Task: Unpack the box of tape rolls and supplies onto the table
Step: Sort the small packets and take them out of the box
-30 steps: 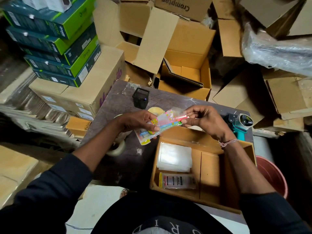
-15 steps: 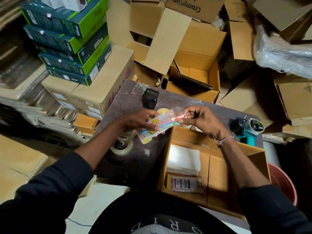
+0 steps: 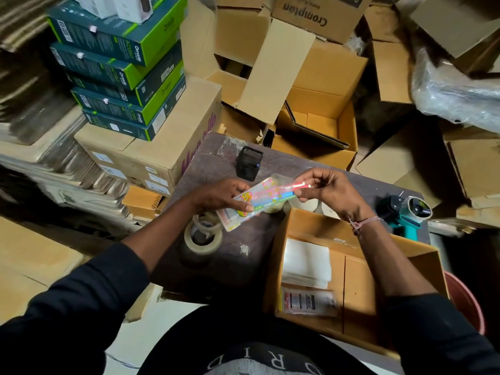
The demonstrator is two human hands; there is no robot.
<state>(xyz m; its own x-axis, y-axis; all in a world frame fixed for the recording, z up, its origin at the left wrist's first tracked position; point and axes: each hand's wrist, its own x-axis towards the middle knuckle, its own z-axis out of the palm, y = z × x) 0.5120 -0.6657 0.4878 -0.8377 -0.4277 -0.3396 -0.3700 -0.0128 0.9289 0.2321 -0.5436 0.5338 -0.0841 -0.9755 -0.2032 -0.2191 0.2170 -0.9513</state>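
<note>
Above the table, my left hand (image 3: 221,197) grips the lower end of a colourful clear plastic packet (image 3: 259,200). My right hand (image 3: 328,193) pinches a pink stick (image 3: 299,185) at the packet's open upper end. The open cardboard box (image 3: 359,282) stands on the table's right side under my right forearm. Inside it lie a white stack (image 3: 307,262) and a small labelled pouch (image 3: 308,301). Clear tape rolls (image 3: 203,235) sit on the dark table (image 3: 216,261) below my left hand. Another tape roll (image 3: 305,204) shows partly behind the packet.
A small black cube-shaped item (image 3: 249,163) stands at the table's far side. A teal tape dispenser (image 3: 405,213) lies at the far right of the table. Stacked green boxes (image 3: 119,69) and many open cartons (image 3: 319,131) surround the table. A red bucket (image 3: 468,301) sits lower right.
The camera view shifted slightly. My right hand has drawn the pink stick a little further out of the packet. My left hand keeps its hold on the packet.
</note>
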